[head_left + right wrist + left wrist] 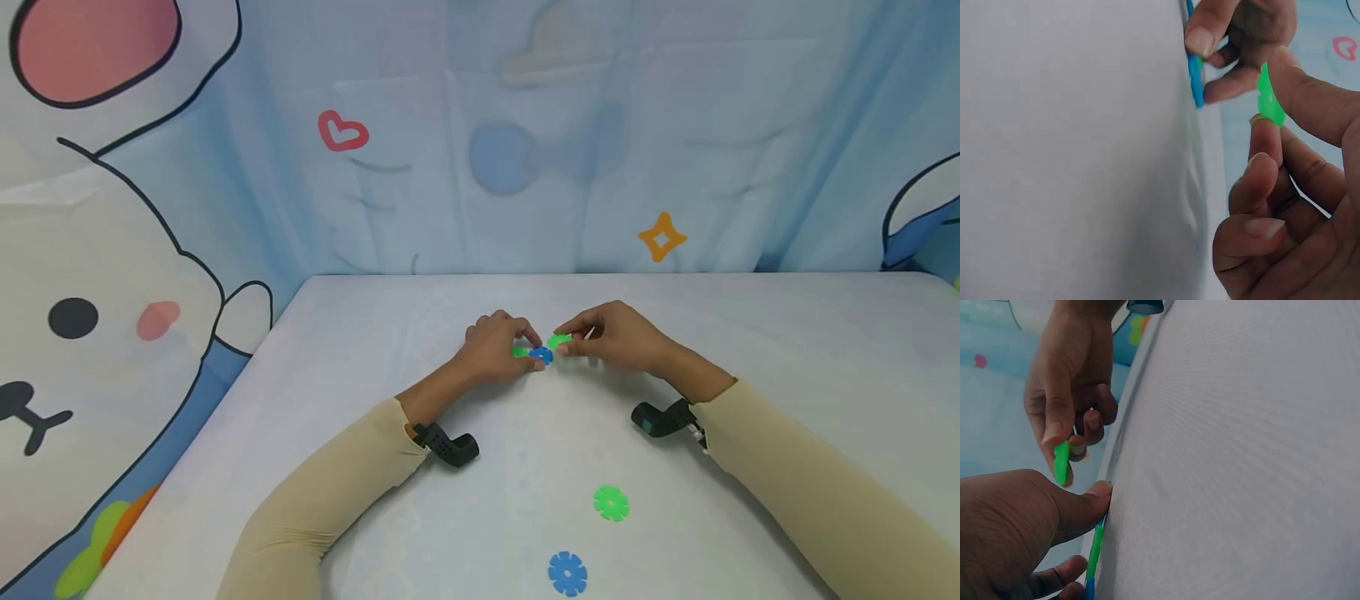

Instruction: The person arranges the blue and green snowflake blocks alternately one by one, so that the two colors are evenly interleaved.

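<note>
Just left of the disc [558,341] in the right hand [618,337] is the row [542,356] in the left hand [497,348]. Before both grips, on the table [465,525]: a loose disc [611,503], then another [567,573]; behind, a curtain [420,200].

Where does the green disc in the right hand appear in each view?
Head: green disc just right of and below centre, in the right hand.
Left wrist: green disc left of centre, mid-height.
Right wrist: green disc upper right.
Shared landmark: the left hand.
</note>
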`<action>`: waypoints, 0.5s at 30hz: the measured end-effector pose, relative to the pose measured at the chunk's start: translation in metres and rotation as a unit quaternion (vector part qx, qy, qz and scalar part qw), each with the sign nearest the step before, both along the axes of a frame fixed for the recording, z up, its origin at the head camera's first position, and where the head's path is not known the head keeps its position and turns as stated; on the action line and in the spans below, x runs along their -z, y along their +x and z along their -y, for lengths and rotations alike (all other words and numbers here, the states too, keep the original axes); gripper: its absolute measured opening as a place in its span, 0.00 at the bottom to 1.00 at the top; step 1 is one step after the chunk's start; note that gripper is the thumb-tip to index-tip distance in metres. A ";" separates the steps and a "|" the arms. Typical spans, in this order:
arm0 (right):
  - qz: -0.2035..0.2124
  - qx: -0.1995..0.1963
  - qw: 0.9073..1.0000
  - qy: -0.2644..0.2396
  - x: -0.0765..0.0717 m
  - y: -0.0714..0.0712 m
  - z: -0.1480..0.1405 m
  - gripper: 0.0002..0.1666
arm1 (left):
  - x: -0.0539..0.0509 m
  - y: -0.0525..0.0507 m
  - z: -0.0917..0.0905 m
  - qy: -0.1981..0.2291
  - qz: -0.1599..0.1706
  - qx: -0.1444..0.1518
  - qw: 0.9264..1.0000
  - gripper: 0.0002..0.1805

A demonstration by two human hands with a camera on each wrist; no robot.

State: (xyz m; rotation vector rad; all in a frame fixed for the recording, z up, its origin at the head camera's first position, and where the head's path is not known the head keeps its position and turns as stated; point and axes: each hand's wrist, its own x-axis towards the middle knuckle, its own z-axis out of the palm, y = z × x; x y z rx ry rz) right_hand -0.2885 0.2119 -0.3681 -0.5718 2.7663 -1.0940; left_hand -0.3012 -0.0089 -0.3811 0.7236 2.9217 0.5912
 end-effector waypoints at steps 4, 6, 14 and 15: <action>0.018 0.012 1.000 0.004 0.007 -0.009 -0.004 0.23 | 0.000 0.000 0.000 -0.002 0.000 0.001 1.000 0.17; 0.015 0.009 1.000 0.011 0.010 -0.011 -0.006 0.22 | -0.001 0.000 0.000 0.000 0.000 0.002 1.000 0.17; -0.017 -0.015 0.999 0.046 0.013 -0.009 -0.001 0.23 | -0.002 0.001 0.000 -0.001 0.001 0.000 1.000 0.18; -0.020 -0.015 0.998 0.050 0.013 -0.009 -0.001 0.23 | -0.002 0.001 0.000 -0.002 0.001 0.000 1.000 0.17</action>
